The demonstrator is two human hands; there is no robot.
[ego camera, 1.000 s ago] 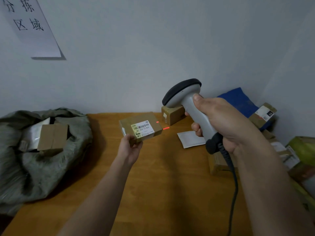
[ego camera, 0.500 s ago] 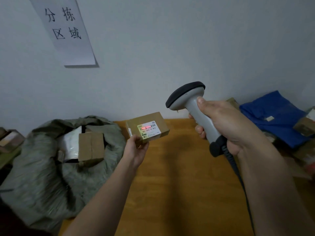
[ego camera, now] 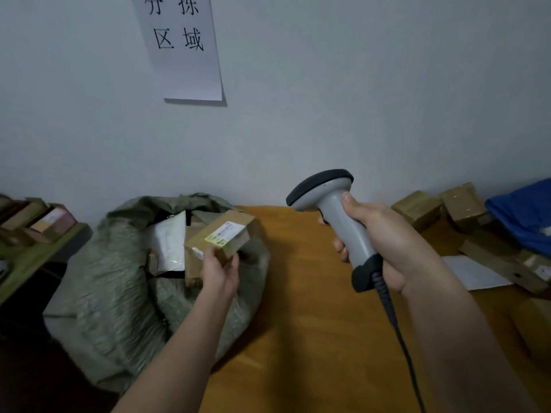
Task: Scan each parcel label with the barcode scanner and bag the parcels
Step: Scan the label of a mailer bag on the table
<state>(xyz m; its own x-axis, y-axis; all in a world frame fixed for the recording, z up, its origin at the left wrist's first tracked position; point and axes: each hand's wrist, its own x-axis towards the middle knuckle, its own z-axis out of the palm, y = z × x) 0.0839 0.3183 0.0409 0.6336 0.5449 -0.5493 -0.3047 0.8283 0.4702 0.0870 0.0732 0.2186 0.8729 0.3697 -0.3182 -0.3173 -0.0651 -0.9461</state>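
Note:
My left hand [ego camera: 220, 271] grips a small brown cardboard parcel [ego camera: 228, 235] with a white and yellow label on top, held over the open mouth of the grey-green woven sack [ego camera: 113, 281]. Inside the sack lie a white padded mailer [ego camera: 168, 242] and another brown box. My right hand [ego camera: 384, 242] holds the grey barcode scanner [ego camera: 334, 216] by its handle, head pointing left, black cable hanging down. No red beam shows on the label.
The orange wooden table [ego camera: 313, 338] runs under both arms. Several brown parcels [ego camera: 417, 208] and a blue bag [ego camera: 524, 213] sit at the back right, with a white sheet [ego camera: 474, 272]. A green shelf with boxes [ego camera: 38, 225] stands left. A paper sign [ego camera: 182, 46] hangs on the wall.
My left hand has carried the parcel left, from over the table to over the sack mouth. The red scan line on the label is gone. The view has swung left.

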